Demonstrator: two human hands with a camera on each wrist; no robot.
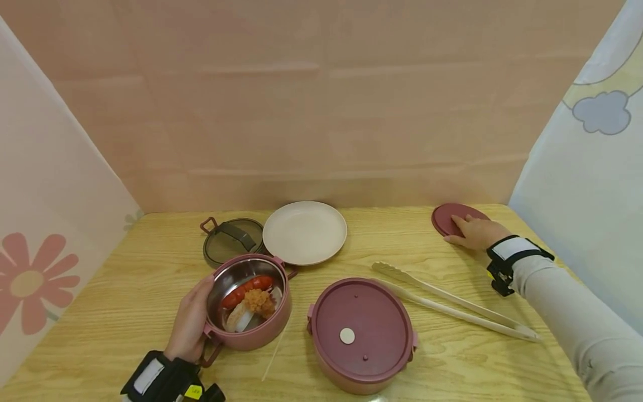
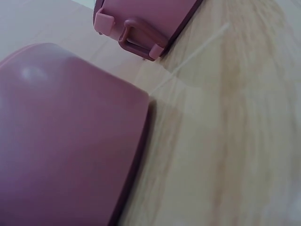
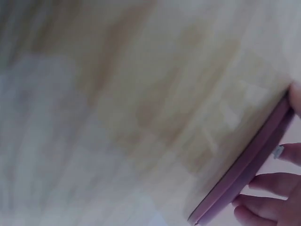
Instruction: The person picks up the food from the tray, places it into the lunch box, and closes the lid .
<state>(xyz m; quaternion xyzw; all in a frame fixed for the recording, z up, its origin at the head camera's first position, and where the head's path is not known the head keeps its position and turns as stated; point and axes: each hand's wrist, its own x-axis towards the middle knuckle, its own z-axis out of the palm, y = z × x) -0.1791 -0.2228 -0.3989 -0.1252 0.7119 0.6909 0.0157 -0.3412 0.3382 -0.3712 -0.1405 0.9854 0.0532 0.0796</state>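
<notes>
My left hand (image 1: 191,319) holds the outer left side of a pink two-handled pot (image 1: 275,333); its thumb is hidden. The pot has a shiny steel inside and stands on the table. In it lie a red sausage (image 1: 246,291), an orange-brown fried piece (image 1: 260,301) and pale pieces of food. In the left wrist view the pot's wall (image 2: 66,132) shows, but no fingers. At the back right, my right hand (image 1: 477,231) is on a round maroon lid (image 1: 444,219), its thumb at the near rim and fingertips over the top. The right wrist view shows the lid edge-on (image 3: 244,162).
A second pink pot with a maroon lid (image 1: 369,324) stands at front centre. Beige tongs (image 1: 462,306) lie to its right. Behind the left pot are a glass lid (image 1: 221,245) with a dark handle and a cream plate (image 1: 304,232). Walls enclose the table's back and sides.
</notes>
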